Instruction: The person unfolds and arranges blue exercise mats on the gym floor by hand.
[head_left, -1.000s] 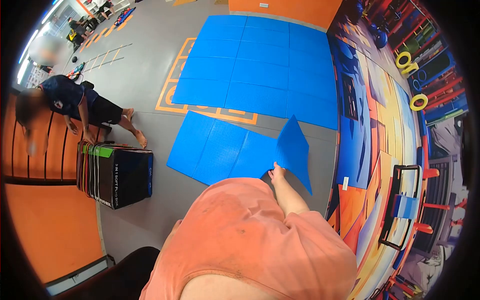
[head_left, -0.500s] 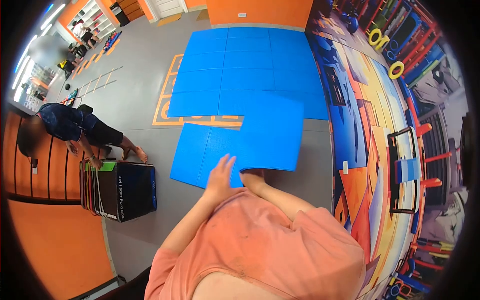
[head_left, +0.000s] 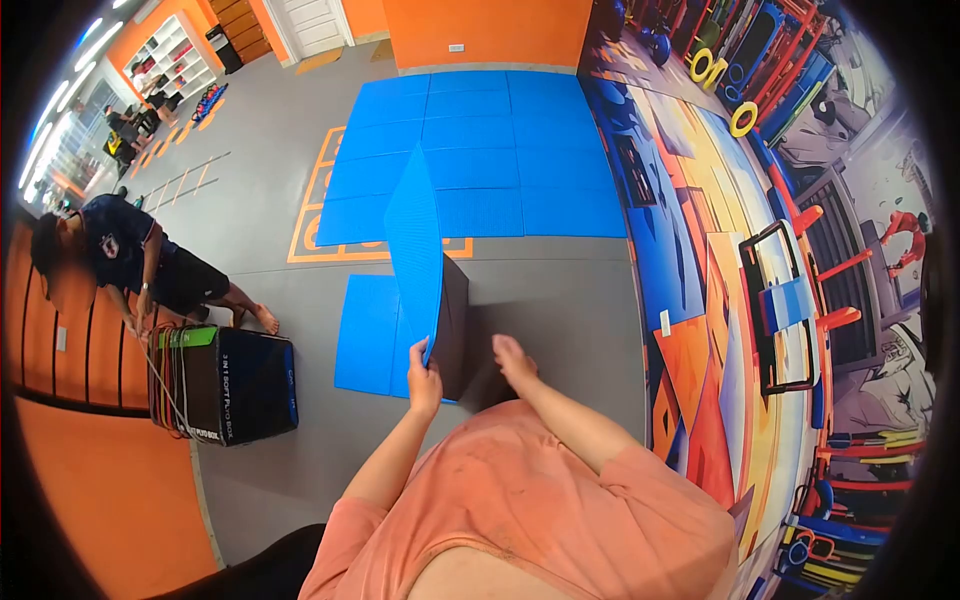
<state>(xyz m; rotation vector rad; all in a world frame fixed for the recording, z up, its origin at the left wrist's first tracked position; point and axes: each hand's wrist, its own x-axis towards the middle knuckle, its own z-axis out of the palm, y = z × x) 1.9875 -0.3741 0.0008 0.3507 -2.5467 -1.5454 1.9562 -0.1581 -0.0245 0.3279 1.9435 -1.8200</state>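
A blue folding exercise mat [head_left: 365, 335] lies partly on the grey floor in front of me, with one panel raised on edge [head_left: 418, 260]. My left hand [head_left: 425, 378] grips the near edge of that raised panel, thumb and fingers closed round it. Its dark underside [head_left: 455, 320] faces right. To the right of it my right hand [head_left: 514, 362] is in the air, apart from the mat, with fingers extended and nothing in them.
Joined blue mats [head_left: 470, 130] cover the floor ahead. On the left a person [head_left: 120, 240] bends over a black plyo box [head_left: 255, 385], handling cords. A mural wall [head_left: 700, 250] and a rack with yellow rings [head_left: 743, 119] stand to the right.
The raised panel has swung from lying over to the right to standing nearly upright. My left hand has taken its edge; my right hand has come out from under it.
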